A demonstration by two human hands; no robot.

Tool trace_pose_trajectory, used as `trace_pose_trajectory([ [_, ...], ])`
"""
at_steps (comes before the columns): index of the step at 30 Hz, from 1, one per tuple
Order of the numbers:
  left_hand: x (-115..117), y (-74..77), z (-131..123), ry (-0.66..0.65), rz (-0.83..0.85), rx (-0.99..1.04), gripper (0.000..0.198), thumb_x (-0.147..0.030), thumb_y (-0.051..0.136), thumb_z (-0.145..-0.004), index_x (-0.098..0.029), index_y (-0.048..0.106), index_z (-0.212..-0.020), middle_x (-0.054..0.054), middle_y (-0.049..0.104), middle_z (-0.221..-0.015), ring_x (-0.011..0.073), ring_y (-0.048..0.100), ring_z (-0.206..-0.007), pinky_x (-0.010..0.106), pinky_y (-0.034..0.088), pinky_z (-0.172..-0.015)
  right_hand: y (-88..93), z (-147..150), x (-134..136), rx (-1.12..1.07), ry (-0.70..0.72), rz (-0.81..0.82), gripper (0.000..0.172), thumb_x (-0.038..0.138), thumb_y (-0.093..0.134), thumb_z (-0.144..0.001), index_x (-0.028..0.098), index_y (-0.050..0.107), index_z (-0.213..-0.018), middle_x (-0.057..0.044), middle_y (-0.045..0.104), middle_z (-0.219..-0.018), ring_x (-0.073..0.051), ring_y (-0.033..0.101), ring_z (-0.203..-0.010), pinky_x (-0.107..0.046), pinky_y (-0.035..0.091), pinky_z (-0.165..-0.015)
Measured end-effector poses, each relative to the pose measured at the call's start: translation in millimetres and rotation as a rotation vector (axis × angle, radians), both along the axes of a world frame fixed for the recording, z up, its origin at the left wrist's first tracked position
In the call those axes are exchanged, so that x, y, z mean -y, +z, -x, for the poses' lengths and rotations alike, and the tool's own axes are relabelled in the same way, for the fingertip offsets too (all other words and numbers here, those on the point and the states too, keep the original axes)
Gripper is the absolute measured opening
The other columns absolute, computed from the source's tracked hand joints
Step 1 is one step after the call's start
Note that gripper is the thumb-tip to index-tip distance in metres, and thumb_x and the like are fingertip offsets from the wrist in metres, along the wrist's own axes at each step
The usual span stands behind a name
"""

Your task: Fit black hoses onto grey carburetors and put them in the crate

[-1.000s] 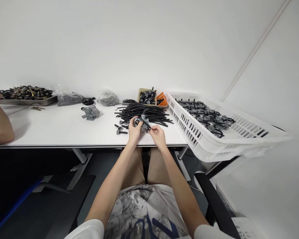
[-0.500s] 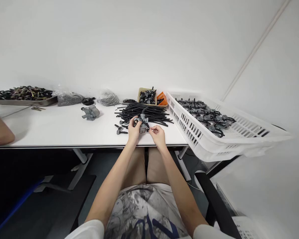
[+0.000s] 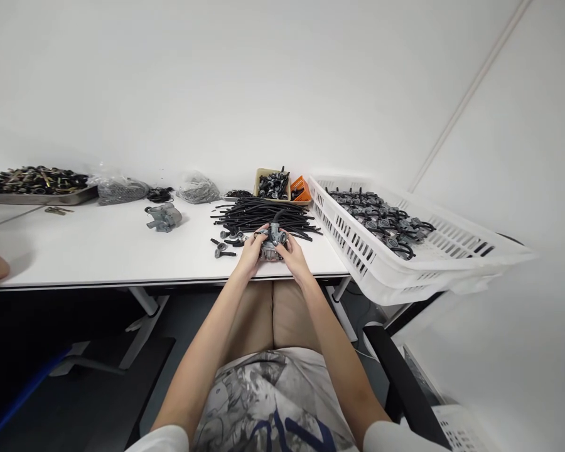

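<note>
Tabletop [image 3: 103, 245] beneath both hands [image 3: 249, 254] [image 3: 294, 257] is white, like the wall [image 3: 240, 81].

Head view, forward and down, edges seemingly stretched

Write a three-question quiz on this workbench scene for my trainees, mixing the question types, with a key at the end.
1. True or false: the left hand and the right hand are both on the same grey metal part.

2. Multiple choice: what lies on the table just beyond that part, towards the wall?
a) plastic bags
b) a pile of black tubes
c) a metal tray

3. Fill in the blank: the large slotted basket on the person's right is coloured ____.

Key: 1. true; 2. b; 3. white
</note>
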State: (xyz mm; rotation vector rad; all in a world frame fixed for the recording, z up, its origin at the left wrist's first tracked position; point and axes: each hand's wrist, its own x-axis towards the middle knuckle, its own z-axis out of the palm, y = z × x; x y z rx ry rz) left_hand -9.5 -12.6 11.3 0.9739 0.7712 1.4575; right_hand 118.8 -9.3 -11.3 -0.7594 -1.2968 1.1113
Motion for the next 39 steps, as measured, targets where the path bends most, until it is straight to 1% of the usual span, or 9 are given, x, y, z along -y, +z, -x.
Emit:
trace_pose_trajectory([
  [9, -5.0, -3.8, -0.2, 0.035, 0.047, -0.008, 0.053, -0.029, 0.064, -0.075, -0.013, 0.064, -0.125, 0.009, 0.071, -0.098, 0.0144, 0.061, -0.066, 0.021, 0.049, -0.047, -9.3, -1.0, -1.6, 0.072, -0.061, -0.037, 0.059, 0.052, 0.07, -0.075, 0.021, 0.055, -0.123, -0.009, 0.072, -0.11, -0.025, 0.069, -0.102, -0.04, 0.055, -0.094],
  [17, -6.1, -3.5, -0.5, 0.068, 0.052, -0.016, 0.054, -0.031, 0.066, -0.074, -0.014, 0.064, -0.125, 0.009, 0.072, -0.102, 0.0147, 0.063, -0.072, 0.022, 0.05, -0.055, -12.7, 1.5, -3.3, 0.119, -0.102, -0.069, 0.058, 0.047, 0.071, -0.077, 0.023, 0.053, -0.127, -0.008, 0.072, -0.114, -0.023, 0.068, -0.108, -0.041, 0.053, -0.099],
  [21, -7.1, -3.9, 0.3, 0.021, 0.043, -0.013, 0.058, -0.036, 0.065, -0.076, -0.016, 0.061, -0.13, 0.009, 0.071, -0.112, 0.0192, 0.066, -0.086, 0.024, 0.052, -0.061, -10.9, 2.3, -2.1, 0.213, -0.172, -0.096, 0.069, 0.039, 0.079, -0.069, 0.026, 0.05, -0.13, -0.005, 0.07, -0.116, -0.022, 0.067, -0.107, -0.038, 0.055, -0.095],
  [26, -5.9, -4.5, -0.6, -0.037, -0.027, -0.024, 0.06, -0.048, 0.059, -0.081, -0.019, 0.058, -0.134, 0.008, 0.066, -0.128, 0.0218, 0.065, -0.103, 0.025, 0.054, -0.073, -6.8, 3.1, 10.7, 0.246, -0.306, -0.172, 0.061, 0.036, 0.076, -0.071, 0.024, 0.052, -0.126, -0.005, 0.071, -0.113, -0.021, 0.067, -0.104, -0.035, 0.054, -0.093],
  [28, -4.9, -4.7, 0.2, -0.067, -0.042, -0.032, 0.062, -0.056, 0.053, -0.084, -0.023, 0.056, -0.137, 0.008, 0.061, -0.136, 0.0213, 0.065, -0.104, 0.025, 0.055, -0.072, -2.2, -2.2, 24.5, 0.276, -0.38, -0.245, 0.062, 0.033, 0.075, -0.071, 0.024, 0.052, -0.128, -0.005, 0.069, -0.118, -0.022, 0.066, -0.108, -0.035, 0.053, -0.096],
  [31, -4.3, -5.6, 3.9, -0.088, -0.028, -0.112, 0.064, -0.061, 0.051, -0.085, -0.029, 0.052, -0.14, 0.008, 0.052, -0.146, 0.0207, 0.067, -0.093, 0.027, 0.057, -0.06, 15.0, -27.4, 56.7, 0.416, -0.449, -0.371, 0.066, 0.027, 0.076, -0.067, 0.026, 0.054, -0.129, -0.005, 0.066, -0.126, -0.026, 0.064, -0.115, -0.038, 0.05, -0.102],
  [33, -4.3, -6.1, 6.4, -0.097, -0.017, -0.123, 0.063, -0.061, 0.051, -0.084, -0.028, 0.053, -0.138, 0.009, 0.049, -0.148, 0.0208, 0.068, -0.089, 0.034, 0.06, -0.062, 36.4, -57.2, 83.5, 0.516, -0.462, -0.415, 0.066, 0.027, 0.076, -0.068, 0.029, 0.055, -0.13, -0.004, 0.065, -0.127, -0.028, 0.063, -0.116, -0.04, 0.049, -0.104],
  [36, -4.1, -5.1, 7.2, -0.12, -0.018, -0.13, 0.058, -0.058, 0.054, -0.084, -0.025, 0.057, -0.131, 0.011, 0.053, -0.142, 0.0229, 0.07, -0.089, 0.038, 0.062, -0.065, 82.2, -115.4, 122.6, 0.636, -0.553, -0.531, 0.072, 0.028, 0.076, -0.069, 0.03, 0.051, -0.136, -0.007, 0.06, -0.132, -0.033, 0.058, -0.123, -0.049, 0.05, -0.104],
  [39, -2.6, -2.1, 4.9, -0.088, -0.006, -0.168, 0.053, -0.055, 0.056, -0.082, -0.021, 0.062, -0.123, 0.012, 0.059, -0.133, 0.0226, 0.07, -0.086, 0.035, 0.062, -0.06, 131.7, -180.8, 146.2, 0.794, -0.771, -0.629, 0.079, 0.032, 0.074, -0.072, 0.033, 0.041, -0.144, -0.009, 0.054, -0.139, -0.035, 0.052, -0.128, -0.053, 0.051, -0.1],
])
